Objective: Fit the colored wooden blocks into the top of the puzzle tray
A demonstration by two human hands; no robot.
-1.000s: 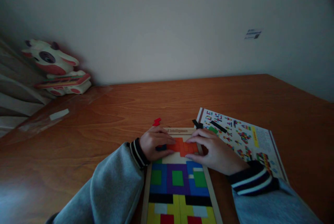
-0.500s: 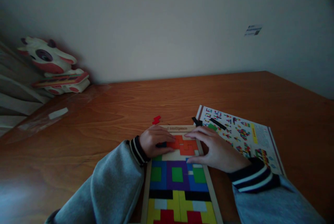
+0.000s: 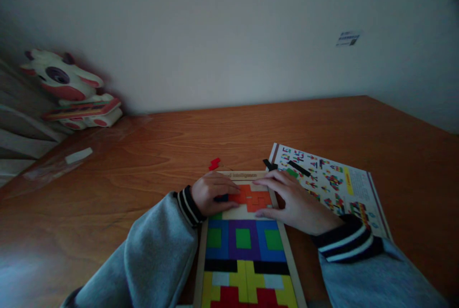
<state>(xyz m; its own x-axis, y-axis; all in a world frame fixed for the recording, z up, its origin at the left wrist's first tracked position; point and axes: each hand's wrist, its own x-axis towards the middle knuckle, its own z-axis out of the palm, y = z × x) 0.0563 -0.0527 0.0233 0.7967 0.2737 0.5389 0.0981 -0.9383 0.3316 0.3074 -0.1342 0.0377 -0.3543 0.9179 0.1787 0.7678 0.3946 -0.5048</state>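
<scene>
A wooden puzzle tray (image 3: 294,274) lies in front of me, with blue, purple, green, black, yellow and red pieces fitted in its nearer part. Orange pieces (image 3: 256,199) sit together near its far end. My left hand (image 3: 214,194) rests over the tray's far left, fingertips at the left edge of the orange pieces, a dark blue piece partly hidden beneath it. My right hand (image 3: 292,203) reaches over the right rim, thumb and fingers apart around the right side of the orange pieces. The left thumb and fingers are also apart.
A printed pattern sheet (image 3: 362,183) lies right of the tray, with a black bar (image 3: 299,168) and a green piece on it. Red pieces (image 3: 214,163) lie beyond the tray. A cow toy (image 3: 81,90) stands at the back left.
My right thumb has moved slightly up and left, toward the orange pieces, uncovering the blue and green pieces at the tray's right. My left hand looks nearly unchanged.
</scene>
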